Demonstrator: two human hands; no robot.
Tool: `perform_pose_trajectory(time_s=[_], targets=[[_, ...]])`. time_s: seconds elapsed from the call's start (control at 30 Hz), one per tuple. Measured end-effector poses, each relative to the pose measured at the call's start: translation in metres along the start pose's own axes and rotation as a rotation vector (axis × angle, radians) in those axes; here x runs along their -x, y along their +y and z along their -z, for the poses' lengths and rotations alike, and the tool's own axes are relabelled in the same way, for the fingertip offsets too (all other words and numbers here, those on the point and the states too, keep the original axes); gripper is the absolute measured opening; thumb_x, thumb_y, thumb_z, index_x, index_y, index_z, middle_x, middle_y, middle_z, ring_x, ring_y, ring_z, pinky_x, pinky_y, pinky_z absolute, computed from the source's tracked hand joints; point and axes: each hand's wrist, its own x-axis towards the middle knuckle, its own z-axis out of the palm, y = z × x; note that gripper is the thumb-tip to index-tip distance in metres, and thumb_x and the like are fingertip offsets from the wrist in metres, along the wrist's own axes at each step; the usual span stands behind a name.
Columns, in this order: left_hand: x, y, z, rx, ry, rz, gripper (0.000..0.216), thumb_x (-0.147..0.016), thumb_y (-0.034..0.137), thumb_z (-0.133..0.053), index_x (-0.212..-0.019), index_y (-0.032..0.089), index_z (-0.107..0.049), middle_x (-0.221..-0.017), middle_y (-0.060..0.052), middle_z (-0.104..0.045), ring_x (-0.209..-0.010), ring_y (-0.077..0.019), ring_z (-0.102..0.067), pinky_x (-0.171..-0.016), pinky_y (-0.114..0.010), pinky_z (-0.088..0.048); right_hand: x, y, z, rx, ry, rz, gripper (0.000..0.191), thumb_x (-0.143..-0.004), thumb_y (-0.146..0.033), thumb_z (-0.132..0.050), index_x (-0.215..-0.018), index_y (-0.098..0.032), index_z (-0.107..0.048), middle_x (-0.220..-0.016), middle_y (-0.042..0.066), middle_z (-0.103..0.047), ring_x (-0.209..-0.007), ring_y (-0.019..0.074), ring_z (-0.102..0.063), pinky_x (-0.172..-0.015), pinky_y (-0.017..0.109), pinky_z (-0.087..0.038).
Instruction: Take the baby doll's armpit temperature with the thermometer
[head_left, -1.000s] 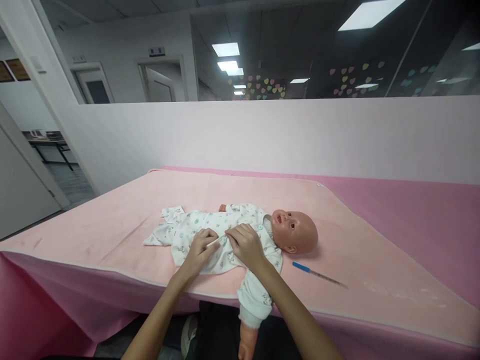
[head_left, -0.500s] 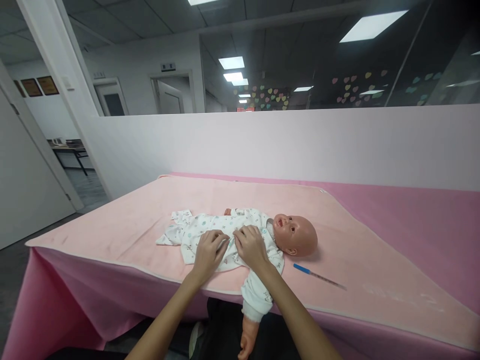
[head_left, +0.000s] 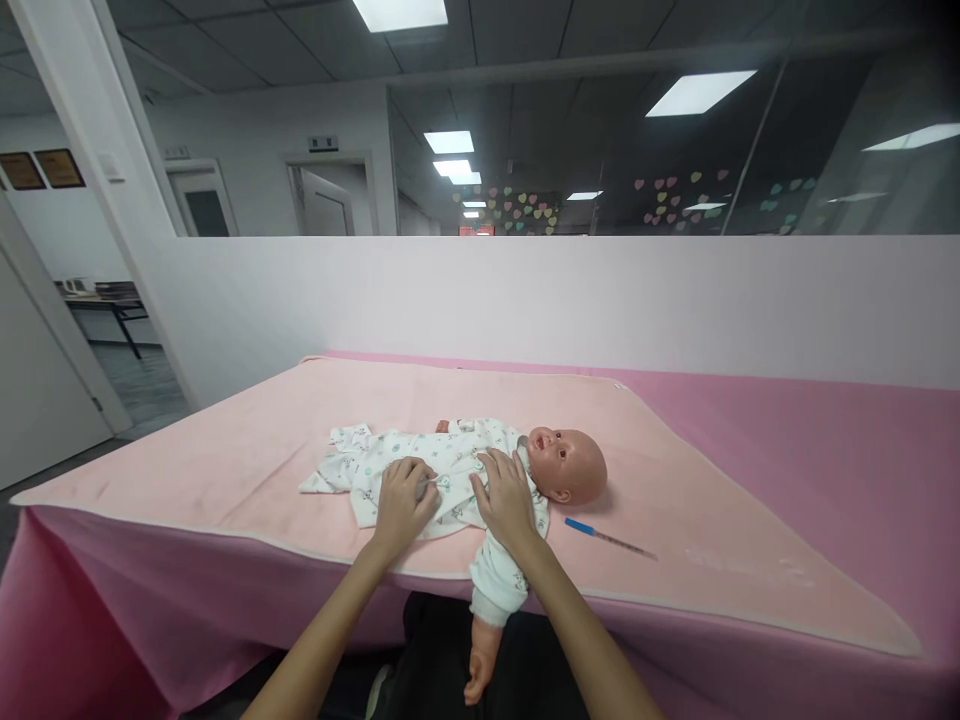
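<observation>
A baby doll [head_left: 570, 467] lies on its back, its head to the right, with one arm hanging over the table's front edge. It wears a white outfit [head_left: 457, 460] with small printed figures. My left hand [head_left: 403, 507] is at the doll's lower belly, fingers curled and closed on a bit of the outfit that looks like a thin edge or tie. On the chest, close to the neck, my right hand [head_left: 504, 498] rests with its fingers stretched out and somewhat apart, open against the cloth.
A thin stick with a blue end [head_left: 611, 538], like a thermometer, lies beside the doll's head. Beneath the doll a peach blanket [head_left: 247, 440] covers a pink cloth [head_left: 847, 450] that hangs over the front. A low white wall [head_left: 570, 300] with glass above stands behind.
My right hand has gone from bent fingers at the front of the outfit to fingers spread on the chest. My left hand stays at the belly. The whole view has shifted slightly.
</observation>
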Motion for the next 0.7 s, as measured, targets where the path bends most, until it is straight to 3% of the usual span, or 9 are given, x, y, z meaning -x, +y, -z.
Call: perform_pose_trajectory(time_s=[0.23,0.43,0.6,0.7], targets=[[0.001,-0.012,-0.004,0.049,0.089,0.149,0.01,-0.074,0.026,-0.048,-0.073,0.02,-0.056,-0.087,-0.003,-0.054,-0.085,-0.021,-0.048,-0.078,-0.036,-0.034,0.009,-0.002,0.002,0.123,-0.051,-0.051,0.044,-0.09,-0.036,-0.035,-0.128,-0.017,-0.043,-0.131,0.011,-0.046,-0.124,0.0246,-0.036,-0.105,0.048,-0.018],[0.001,-0.016,-0.005,0.115,0.117,0.192,0.017,-0.076,0.033,-0.049,-0.067,0.02,-0.056,-0.083,-0.002,-0.054,-0.083,-0.0202,-0.048,-0.077,-0.035,-0.035,0.009,-0.003,0.005,0.055,0.013,-0.047,0.046,-0.088,-0.034,-0.038,-0.131,-0.018,-0.039,-0.136,0.011,-0.039,-0.127,0.0256,-0.032,-0.103,0.048,-0.024],[0.001,-0.019,-0.005,0.148,0.165,0.192,0.028,-0.079,0.041,-0.048,-0.061,0.02,-0.052,-0.078,-0.003,-0.053,-0.079,-0.0195,-0.048,-0.075,-0.033,-0.037,0.03,0.006,0.023,-0.119,0.295,-0.08,0.041,-0.088,-0.02,-0.032,-0.128,-0.016,-0.042,-0.119,0.011,-0.056,-0.116,0.0201,-0.046,-0.096,0.04,-0.038],[0.0,-0.023,-0.006,0.17,0.172,0.183,0.028,-0.079,0.042,-0.048,-0.063,0.02,-0.054,-0.078,-0.003,-0.054,-0.079,-0.0195,-0.048,-0.073,-0.033,-0.038,0.055,0.027,0.042,-0.041,0.327,-0.137,0.032,-0.086,-0.019,-0.036,-0.112,-0.016,-0.055,-0.101,0.009,-0.064,-0.099,0.0202,-0.056,-0.09,0.039,-0.042]])
